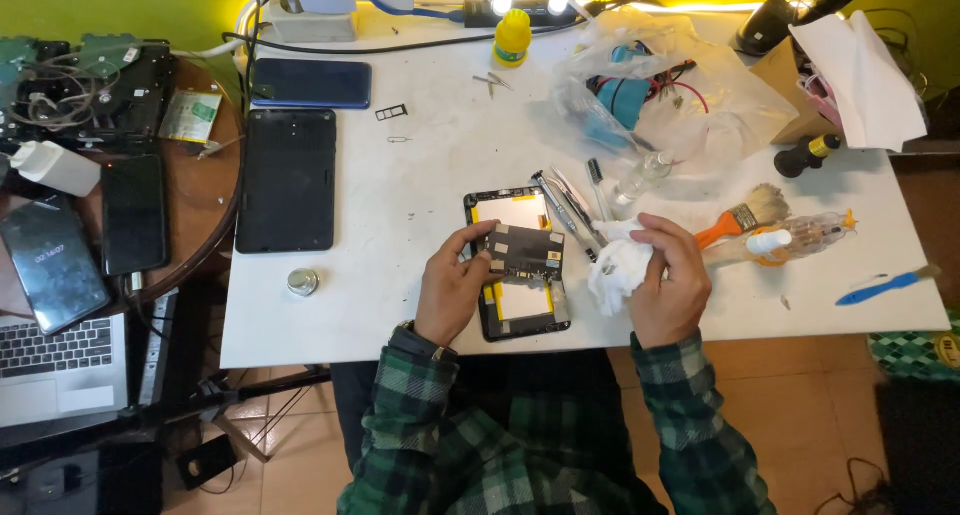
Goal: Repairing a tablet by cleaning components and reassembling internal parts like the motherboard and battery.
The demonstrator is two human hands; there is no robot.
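Left hand (452, 287) holds circuit board (526, 252), right hand (676, 280) grips cloth (617, 268)

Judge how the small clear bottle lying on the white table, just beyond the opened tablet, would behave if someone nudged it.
The small clear bottle lies on its side on the white table, so a nudge would probably set it rolling. It looks slim and see-through, so likely light. Its smooth surface may be slippery. The right hand, holding a white cloth, is nearest.
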